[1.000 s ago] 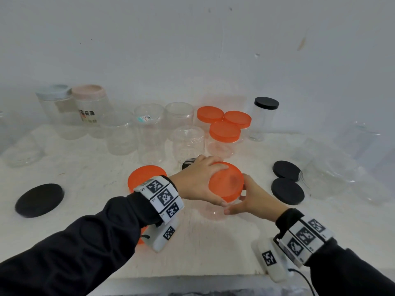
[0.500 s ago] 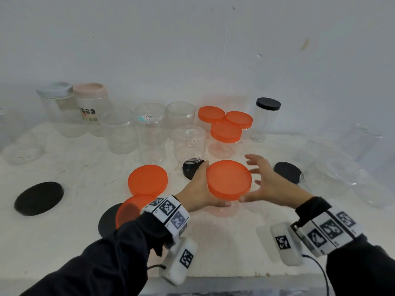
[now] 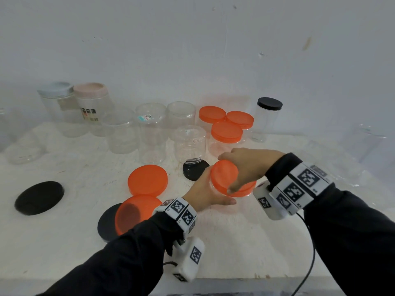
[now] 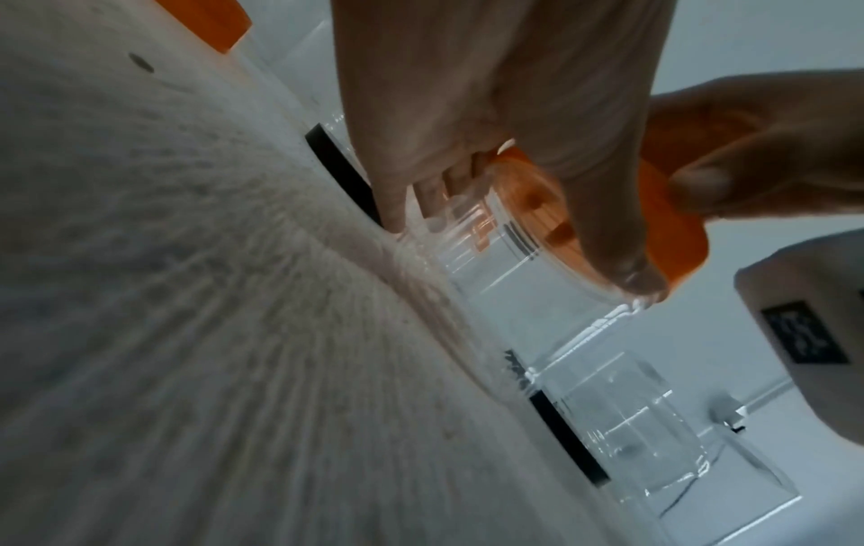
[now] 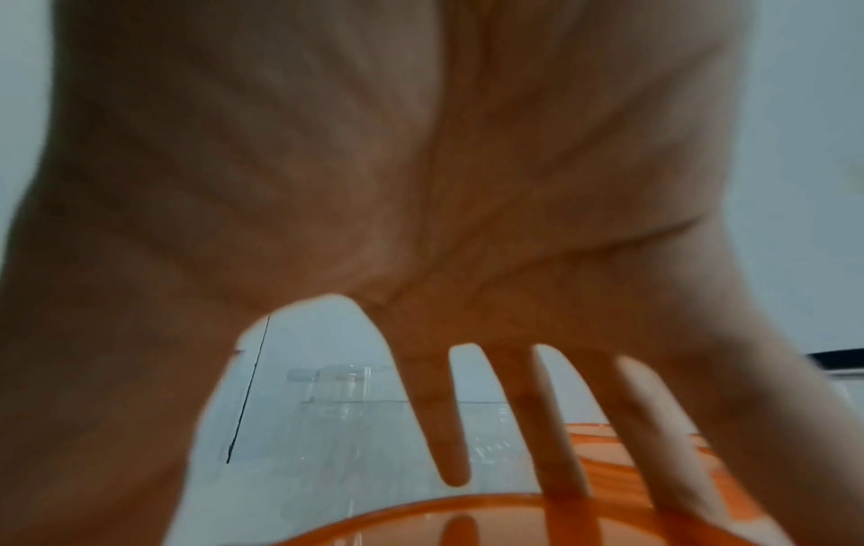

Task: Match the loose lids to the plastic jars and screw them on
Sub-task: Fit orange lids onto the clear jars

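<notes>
My left hand (image 3: 206,190) grips a low clear jar (image 4: 491,255) from the left, fingers wrapped round its wall and thumb along its near side. An orange lid (image 3: 224,177) sits on that jar's mouth, tilted toward me. My right hand (image 3: 245,165) comes down on the lid from the right, with thumb and fingers curled over its rim. The right wrist view shows the fingers (image 5: 561,425) spread down onto the orange lid (image 5: 467,524). From the head view the jar's body is almost wholly hidden by hands and lid.
Two loose orange lids (image 3: 147,180) (image 3: 134,212) lie left of my hands, the nearer leaning on a black lid (image 3: 105,223). More black lids (image 3: 39,197) (image 3: 195,169) lie around. Open clear jars (image 3: 151,129) and capped jars (image 3: 226,132) (image 3: 268,118) line the back.
My left hand has slid off the lid's top to the jar's left side. My right hand lifted from the jar's right, spread open, then came down over the lid and took hold.
</notes>
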A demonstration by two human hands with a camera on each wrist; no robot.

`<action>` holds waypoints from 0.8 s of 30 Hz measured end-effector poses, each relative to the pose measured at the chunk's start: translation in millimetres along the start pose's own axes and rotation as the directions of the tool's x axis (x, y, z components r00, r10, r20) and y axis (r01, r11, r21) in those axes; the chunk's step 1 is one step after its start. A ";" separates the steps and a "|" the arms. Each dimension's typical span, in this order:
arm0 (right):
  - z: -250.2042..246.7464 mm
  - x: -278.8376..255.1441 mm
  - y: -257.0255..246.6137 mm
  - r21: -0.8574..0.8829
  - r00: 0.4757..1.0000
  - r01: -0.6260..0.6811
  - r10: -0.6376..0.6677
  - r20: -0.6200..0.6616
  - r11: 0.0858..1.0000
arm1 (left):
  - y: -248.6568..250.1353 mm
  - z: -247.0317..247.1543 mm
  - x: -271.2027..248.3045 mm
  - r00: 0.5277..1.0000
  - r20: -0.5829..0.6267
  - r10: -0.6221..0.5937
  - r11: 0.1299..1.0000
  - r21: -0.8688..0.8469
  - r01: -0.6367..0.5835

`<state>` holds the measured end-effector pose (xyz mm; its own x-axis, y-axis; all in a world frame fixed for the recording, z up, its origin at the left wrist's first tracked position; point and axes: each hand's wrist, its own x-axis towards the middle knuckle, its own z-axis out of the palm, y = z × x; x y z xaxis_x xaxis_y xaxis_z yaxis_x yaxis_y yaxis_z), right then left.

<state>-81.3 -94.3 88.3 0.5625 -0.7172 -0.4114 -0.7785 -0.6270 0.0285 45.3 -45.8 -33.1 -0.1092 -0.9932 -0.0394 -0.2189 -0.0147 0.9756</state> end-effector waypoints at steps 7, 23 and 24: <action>-1.8 0.0 13.9 0.089 0.997 0.070 -0.071 0.017 0.994 | -7.1 -2.7 6.9 0.999 0.027 0.022 0.998 0.049 -0.024; 12.1 -0.4 15.4 0.097 0.995 0.077 -0.070 -0.074 0.992 | -13.1 -5.1 15.1 0.999 0.024 0.022 0.999 0.039 -0.023; 13.0 -0.2 13.8 0.082 0.995 0.064 -0.057 -0.083 0.995 | -12.9 -5.2 15.1 1.000 0.017 0.022 0.999 0.041 -0.023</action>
<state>-95.8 -98.8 77.0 0.6274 -0.7029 -0.3351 -0.7611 -0.6446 -0.0727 51.5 -61.2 -45.2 -0.1301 -0.9913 -0.0213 -0.2557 0.0128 0.9667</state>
